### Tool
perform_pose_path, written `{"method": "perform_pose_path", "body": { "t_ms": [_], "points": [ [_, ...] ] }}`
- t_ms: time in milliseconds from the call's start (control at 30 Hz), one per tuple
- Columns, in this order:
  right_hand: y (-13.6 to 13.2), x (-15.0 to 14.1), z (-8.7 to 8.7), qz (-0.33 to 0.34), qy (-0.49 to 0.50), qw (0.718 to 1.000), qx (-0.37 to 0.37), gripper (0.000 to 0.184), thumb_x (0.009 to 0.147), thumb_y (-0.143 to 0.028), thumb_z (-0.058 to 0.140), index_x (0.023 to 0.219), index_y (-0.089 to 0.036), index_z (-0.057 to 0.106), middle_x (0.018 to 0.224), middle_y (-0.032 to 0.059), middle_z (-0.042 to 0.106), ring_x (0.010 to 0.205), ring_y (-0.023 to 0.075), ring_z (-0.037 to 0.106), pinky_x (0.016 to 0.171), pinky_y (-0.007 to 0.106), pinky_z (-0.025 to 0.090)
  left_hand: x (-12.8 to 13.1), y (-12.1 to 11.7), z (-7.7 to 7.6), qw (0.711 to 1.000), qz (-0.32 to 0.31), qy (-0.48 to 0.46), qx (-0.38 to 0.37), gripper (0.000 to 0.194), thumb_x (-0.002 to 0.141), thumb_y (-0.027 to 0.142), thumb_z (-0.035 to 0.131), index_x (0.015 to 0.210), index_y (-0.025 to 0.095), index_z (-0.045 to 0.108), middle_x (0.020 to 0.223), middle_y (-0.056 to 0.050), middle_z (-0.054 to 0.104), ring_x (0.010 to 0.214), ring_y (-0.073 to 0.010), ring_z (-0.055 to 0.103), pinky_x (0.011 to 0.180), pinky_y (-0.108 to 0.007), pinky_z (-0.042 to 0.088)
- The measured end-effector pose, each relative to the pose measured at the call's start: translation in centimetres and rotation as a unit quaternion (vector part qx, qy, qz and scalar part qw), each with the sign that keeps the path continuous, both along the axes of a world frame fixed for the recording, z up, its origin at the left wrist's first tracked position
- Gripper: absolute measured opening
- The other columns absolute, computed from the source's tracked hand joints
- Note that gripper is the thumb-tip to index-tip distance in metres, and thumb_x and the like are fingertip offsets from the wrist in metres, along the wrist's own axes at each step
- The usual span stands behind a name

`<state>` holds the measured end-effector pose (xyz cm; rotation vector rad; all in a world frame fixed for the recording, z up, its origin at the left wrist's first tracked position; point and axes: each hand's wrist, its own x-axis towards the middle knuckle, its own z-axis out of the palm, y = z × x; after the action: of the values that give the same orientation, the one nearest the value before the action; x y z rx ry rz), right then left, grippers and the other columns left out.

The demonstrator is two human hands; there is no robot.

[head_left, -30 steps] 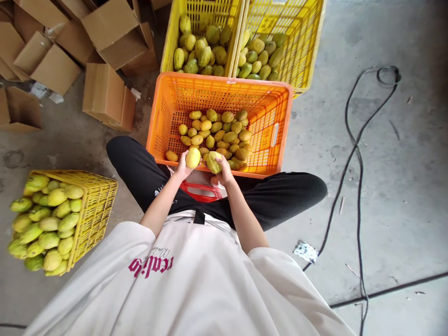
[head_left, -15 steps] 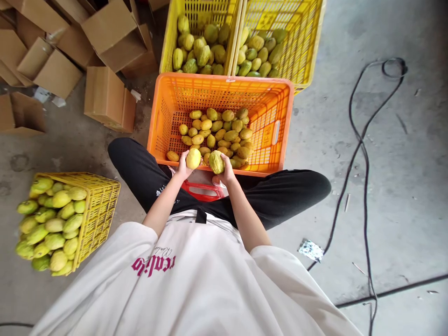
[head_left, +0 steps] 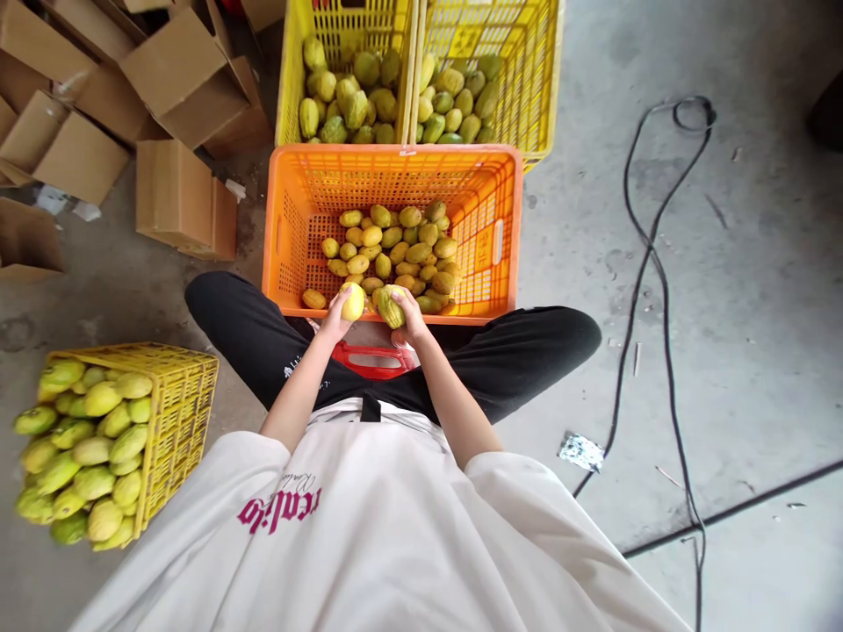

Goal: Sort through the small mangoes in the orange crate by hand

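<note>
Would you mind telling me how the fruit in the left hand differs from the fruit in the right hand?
The fruit in the left hand is smooth, rounded and pale yellow; the fruit in the right hand is greener, duller and ridged. The left hand cups its fruit from below, while the right hand wraps fingers over its fruit. Both are held at the near rim of the orange crate.

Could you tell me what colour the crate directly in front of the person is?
The crate is orange, seen clearly in the head view.
</note>
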<state>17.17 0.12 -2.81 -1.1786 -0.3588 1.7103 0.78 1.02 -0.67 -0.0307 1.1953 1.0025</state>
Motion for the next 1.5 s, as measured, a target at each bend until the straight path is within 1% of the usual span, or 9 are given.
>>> {"method": "perform_pose_path", "body": {
  "t_ms": [267, 433, 600, 700, 867, 1033, 1167, 1333, 1500],
  "points": [
    [0.5, 0.0, 0.0, -0.003, 0.042, 0.997, -0.065, 0.042, 0.084, -0.066, 0.058, 0.093, -0.025, 0.066, 0.08, 0.0031, 0.074, 0.088, 0.0256, 0.074, 0.072, 0.039, 0.065, 0.0, 0.0, 0.2, 1.0, -0.005, 0.001, 0.013, 0.013, 0.092, 0.029, 0.063, 0.097, 0.018, 0.069, 0.08, -0.003, 0.072, 0.081, -0.0161, 0.073, 0.079, -0.025, 0.058],
    [0.2, 0.1, -0.4, -0.002, 0.009, 0.999, -0.049, 0.043, 0.076, -0.063, 0.072, 0.093, -0.025, 0.065, 0.082, 0.0026, 0.073, 0.084, 0.0232, 0.073, 0.067, 0.034, 0.063, -0.1, -0.1, 0.0, 1.0, -0.001, -0.009, 0.01, 0.022, 0.09, 0.032, 0.066, 0.107, 0.018, 0.068, 0.083, -0.003, 0.073, 0.084, -0.0172, 0.074, 0.082, -0.026, 0.059],
    [0.0, 0.0, -0.3, -0.002, -0.004, 1.0, -0.017, 0.048, 0.063, -0.051, 0.088, 0.095, -0.027, 0.062, 0.082, -0.0017, 0.071, 0.077, 0.0207, 0.072, 0.069, 0.036, 0.065, -0.1, -0.1, -0.2, 1.0, -0.01, 0.0, 0.013, 0.014, 0.092, 0.026, 0.062, 0.102, 0.017, 0.069, 0.08, -0.003, 0.072, 0.084, -0.0176, 0.074, 0.084, -0.026, 0.059],
    [0.0, 0.0, -0.1, 0.001, 0.004, 1.0, -0.019, 0.043, 0.066, -0.048, 0.086, 0.093, -0.027, 0.061, 0.08, -0.0022, 0.07, 0.08, 0.0223, 0.073, 0.073, 0.039, 0.066, 0.0, 0.0, 0.0, 1.0, -0.013, 0.003, 0.013, 0.015, 0.093, 0.025, 0.06, 0.102, 0.018, 0.069, 0.08, -0.003, 0.072, 0.083, -0.0173, 0.074, 0.085, -0.026, 0.059],
    [0.0, 0.2, -0.3, 0.013, 0.023, 0.997, -0.068, 0.037, 0.084, -0.06, 0.063, 0.094, -0.025, 0.061, 0.076, 0.0026, 0.072, 0.083, 0.0264, 0.075, 0.075, 0.042, 0.065, -0.1, 0.0, 0.5, 0.999, -0.041, 0.001, 0.009, 0.029, 0.098, 0.032, 0.048, 0.103, 0.015, 0.07, 0.073, -0.006, 0.071, 0.084, -0.0208, 0.074, 0.082, -0.029, 0.061],
    [0.2, 0.2, -1.0, 0.022, 0.018, 0.997, -0.076, 0.043, 0.083, -0.065, 0.058, 0.095, -0.024, 0.064, 0.074, 0.0032, 0.074, 0.08, 0.0253, 0.075, 0.069, 0.039, 0.064, -0.3, 0.2, 0.9, 0.999, -0.032, -0.029, -0.006, 0.045, 0.101, 0.044, 0.037, 0.1, 0.013, 0.07, 0.07, -0.01, 0.069, 0.08, -0.0226, 0.074, 0.073, -0.031, 0.062],
    [0.2, 0.0, -1.0, 0.013, 0.008, 0.998, -0.063, 0.045, 0.077, -0.066, 0.068, 0.093, -0.025, 0.064, 0.08, 0.0029, 0.075, 0.077, 0.0225, 0.073, 0.065, 0.034, 0.062, -0.2, 0.3, 0.7, 0.999, 0.003, -0.04, -0.019, 0.038, 0.099, 0.045, 0.044, 0.1, 0.015, 0.068, 0.073, -0.009, 0.07, 0.08, -0.022, 0.072, 0.071, -0.03, 0.061],
    [0.1, 0.4, -0.7, -0.002, -0.001, 1.0, -0.013, 0.051, 0.065, -0.059, 0.085, 0.097, -0.026, 0.063, 0.087, 0.0006, 0.073, 0.079, 0.0199, 0.071, 0.069, 0.033, 0.062, 0.0, 0.2, 0.1, 0.999, -0.035, -0.012, -0.008, 0.034, 0.093, 0.047, 0.058, 0.101, 0.015, 0.066, 0.079, -0.008, 0.071, 0.074, -0.0198, 0.072, 0.067, -0.028, 0.059],
    [-0.2, 1.0, -1.1, 0.027, 0.013, 1.0, -0.003, 0.055, 0.062, -0.049, 0.09, 0.103, -0.028, 0.06, 0.095, 0.0009, 0.071, 0.082, 0.0214, 0.071, 0.075, 0.039, 0.063, 0.3, -0.2, 0.3, 0.998, -0.026, 0.025, 0.047, 0.023, 0.079, 0.02, 0.077, 0.096, 0.02, 0.062, 0.084, -0.002, 0.073, 0.072, -0.0148, 0.071, 0.068, -0.024, 0.058]
  ]
}}
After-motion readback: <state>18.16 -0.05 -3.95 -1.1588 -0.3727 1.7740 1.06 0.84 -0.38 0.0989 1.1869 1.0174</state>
